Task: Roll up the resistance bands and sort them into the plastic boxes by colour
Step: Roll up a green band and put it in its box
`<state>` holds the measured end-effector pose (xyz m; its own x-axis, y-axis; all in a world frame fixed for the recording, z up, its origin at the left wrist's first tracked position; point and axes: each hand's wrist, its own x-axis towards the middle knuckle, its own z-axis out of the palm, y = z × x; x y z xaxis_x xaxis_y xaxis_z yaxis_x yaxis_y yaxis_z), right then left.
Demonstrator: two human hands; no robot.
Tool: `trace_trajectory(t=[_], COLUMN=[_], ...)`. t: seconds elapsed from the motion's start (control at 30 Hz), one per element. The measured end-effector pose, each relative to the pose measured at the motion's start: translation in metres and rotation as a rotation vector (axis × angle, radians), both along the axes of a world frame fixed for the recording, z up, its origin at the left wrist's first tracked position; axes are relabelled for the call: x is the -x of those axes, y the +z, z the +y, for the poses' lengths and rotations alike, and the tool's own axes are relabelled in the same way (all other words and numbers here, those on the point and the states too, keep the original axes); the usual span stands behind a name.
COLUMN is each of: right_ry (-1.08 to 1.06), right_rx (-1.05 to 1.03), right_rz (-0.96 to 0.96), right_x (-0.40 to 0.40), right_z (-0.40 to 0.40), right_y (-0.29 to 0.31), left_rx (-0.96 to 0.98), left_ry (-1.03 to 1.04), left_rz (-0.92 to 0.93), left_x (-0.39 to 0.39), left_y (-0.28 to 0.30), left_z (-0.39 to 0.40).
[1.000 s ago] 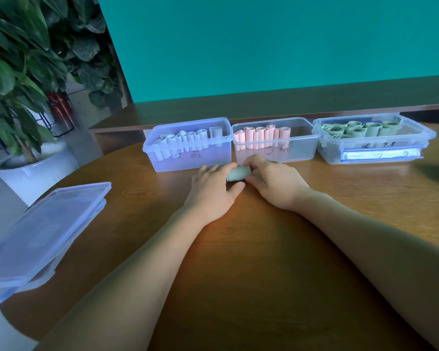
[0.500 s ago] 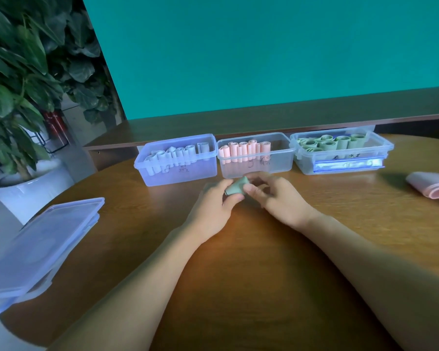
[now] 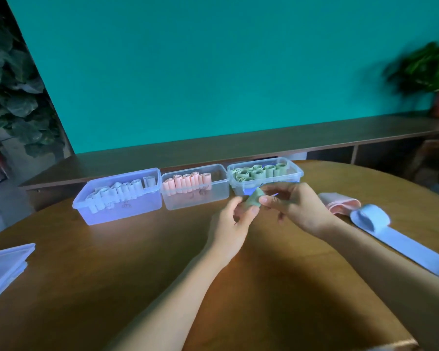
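Nearest to the camera lies the round wooden table (image 3: 112, 287), smooth and a little glossy. At its left edge I see a stack of translucent plastic lids (image 3: 3, 264), thin and flat.

Above the middle of the table both hands hold one small green roll (image 3: 253, 201), lifted off the wood. The left hand (image 3: 235, 224) pinches its lower end between thumb and curled fingers. The right hand (image 3: 293, 207) pinches its upper side with the fingertips. The roll looks soft and rubbery, and it is somewhat cone-shaped, so I judge that it is rolled but not perfectly even.

To the right lie a blue band (image 3: 401, 239), flat, long and partly looped at its far end, and just beside it a pink band (image 3: 340, 203), loosely folded. Both are not yet rolled, so I think at least these two remain.

Further away stand three clear plastic boxes in a row, touching each other. The left box (image 3: 117, 214) holds pale blue rolls, the middle box (image 3: 195, 200) pink rolls, and the right box (image 3: 294, 173) green rolls. All have many rolls already, so the task seems far along. The green roll is just in front of the right box, and its placing there is probably the step in hand.
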<state>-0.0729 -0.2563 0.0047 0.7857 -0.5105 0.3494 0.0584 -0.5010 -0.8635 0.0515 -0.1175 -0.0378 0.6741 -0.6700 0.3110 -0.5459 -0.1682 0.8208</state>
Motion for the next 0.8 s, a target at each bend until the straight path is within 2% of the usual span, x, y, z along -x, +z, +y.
trace_trajectory(t=[0.13,0.27,0.43,0.8], right_ry=[-0.149,-0.216,-0.277,-0.174], right_rx=[0.101,0.155,0.254,0.392], right_rz=[-0.004,0.002,0.186,0.621], right_x=[0.001,-0.018,-0.055,-0.111], right_z=[-0.039,-0.077,-0.116,-0.139], right_y=[0.018,0.033,0.046,0.048], left_rx=[0.160,0.198,0.187,0.122], left_ry=[0.105,0.180,0.243,0.263], left_rz=[0.017,-0.105,-0.192,-0.272], left_x=[0.009,-0.008,-0.030,-0.049], left_y=[0.000,-0.004,-0.007,-0.011], left_z=[-0.032,-0.050,-0.062,-0.075])
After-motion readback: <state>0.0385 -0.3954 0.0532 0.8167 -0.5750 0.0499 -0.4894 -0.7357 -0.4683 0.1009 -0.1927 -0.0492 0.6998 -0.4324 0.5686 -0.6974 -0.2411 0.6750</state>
